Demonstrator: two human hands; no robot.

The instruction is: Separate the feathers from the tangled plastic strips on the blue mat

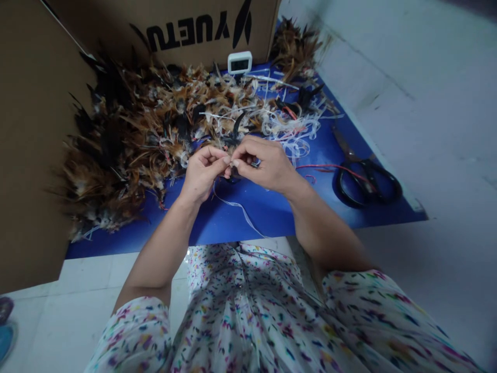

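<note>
Over the front of the blue table (272, 212), my left hand (204, 172) and my right hand (267, 161) meet at their fingertips. Thumb and forefinger of each are pinched on the base of a small feather bundle (233, 135). A dark, curved feather rises from it behind my fingers, which hide most of the rest. Below my hands, a thin whitish ribbon (243, 210) trails over the tabletop toward the front edge. Just beyond them spreads a large pile of brown, cream and black feather bundles (155, 119).
Black-handled scissors (363, 181) lie at the right, with a red cord (330, 166) crossing them. Tangled clear ribbon (297, 132) is behind my right hand. A small white digital display (239, 62) stands before a cardboard box (209, 31). Another cardboard panel (31, 155) borders the left.
</note>
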